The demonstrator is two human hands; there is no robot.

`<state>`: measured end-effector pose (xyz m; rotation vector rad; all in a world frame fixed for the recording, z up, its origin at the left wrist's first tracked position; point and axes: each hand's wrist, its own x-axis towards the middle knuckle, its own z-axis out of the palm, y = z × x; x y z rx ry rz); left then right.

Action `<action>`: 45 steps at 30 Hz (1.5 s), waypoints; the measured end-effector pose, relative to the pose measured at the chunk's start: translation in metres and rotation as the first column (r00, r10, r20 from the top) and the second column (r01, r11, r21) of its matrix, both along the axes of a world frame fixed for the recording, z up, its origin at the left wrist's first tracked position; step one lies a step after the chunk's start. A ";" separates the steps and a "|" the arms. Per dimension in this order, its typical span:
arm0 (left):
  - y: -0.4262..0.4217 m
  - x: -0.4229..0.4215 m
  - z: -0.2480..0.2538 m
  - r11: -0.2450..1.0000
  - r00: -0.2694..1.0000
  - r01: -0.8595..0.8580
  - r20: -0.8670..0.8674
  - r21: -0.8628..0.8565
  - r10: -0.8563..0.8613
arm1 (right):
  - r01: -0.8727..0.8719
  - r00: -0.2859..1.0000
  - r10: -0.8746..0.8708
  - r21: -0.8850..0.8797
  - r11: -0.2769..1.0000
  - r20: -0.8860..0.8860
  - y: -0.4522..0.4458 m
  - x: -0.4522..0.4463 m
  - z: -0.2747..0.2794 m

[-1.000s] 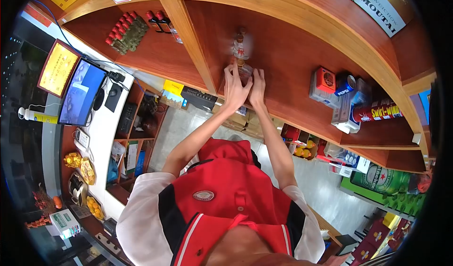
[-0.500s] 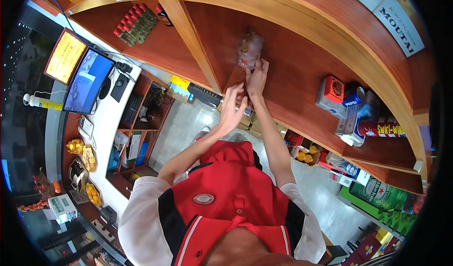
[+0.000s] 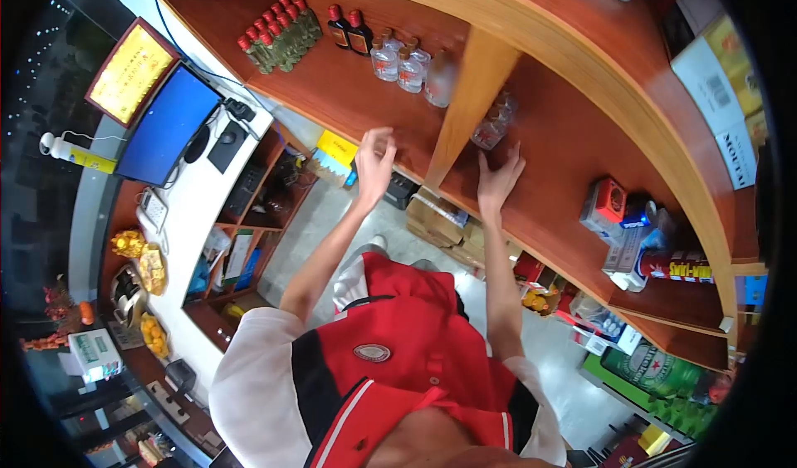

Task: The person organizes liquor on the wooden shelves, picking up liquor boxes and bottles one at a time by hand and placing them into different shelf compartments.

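My left hand (image 3: 376, 167) hovers in front of the left shelf compartment, its fingers curled but apart and nothing seen in them. Behind it stand several clear bottles (image 3: 409, 71) with gold caps, beside the wooden divider (image 3: 471, 94). My right hand (image 3: 501, 181) is in the compartment right of the divider, thumb and fingers spread. Just beyond its fingertips is a small group of clear bottles (image 3: 491, 126). Whether the fingers touch them is unclear.
Left on the shelf are red-capped green bottles (image 3: 281, 34) and two dark bottles (image 3: 350, 31). On the right stand a red box (image 3: 610, 200), a blue can (image 3: 638, 215) and a red spray can (image 3: 677, 267). A monitor (image 3: 168, 125) stands on the white counter (image 3: 176, 252).
The view has shifted left, bringing the left compartment's clear bottles into sight. My left hand has moved away from the right compartment's bottles. My right hand stays near them, fingers spread.
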<state>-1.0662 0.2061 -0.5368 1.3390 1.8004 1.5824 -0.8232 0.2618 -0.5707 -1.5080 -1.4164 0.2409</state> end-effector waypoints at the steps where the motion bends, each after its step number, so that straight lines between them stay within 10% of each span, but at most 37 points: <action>1: 0.023 -0.003 0.000 0.997 0.995 0.000 -0.095 0.071 0.007 | 0.007 0.998 -0.006 0.026 1.000 -0.067 -0.012 -0.002 0.008; 8: 0.115 0.014 0.000 0.971 0.974 0.165 -0.181 0.171 -0.134 | 0.122 0.989 -0.120 -0.012 0.992 0.091 -0.085 -0.007 0.009; 22: 0.162 0.052 -0.009 0.990 0.932 -0.031 -0.352 0.140 0.079 | 0.317 0.947 -0.313 -0.071 0.946 0.069 -0.194 -0.040 0.023; 32: 0.095 -0.006 0.006 0.978 0.996 0.094 -0.027 0.188 -0.090 | 0.188 0.980 -0.180 -0.095 0.978 0.086 -0.202 -0.070 0.036; 35: 0.059 -0.044 0.001 0.929 0.748 0.319 0.552 0.188 -0.368 | 0.071 0.996 -0.062 -0.138 0.988 0.068 -0.197 -0.100 0.037; 45: -0.081 -0.121 -0.019 0.783 0.112 0.566 0.917 0.258 -0.383 | -0.313 0.919 0.285 0.067 0.947 0.272 -0.185 -0.170 0.036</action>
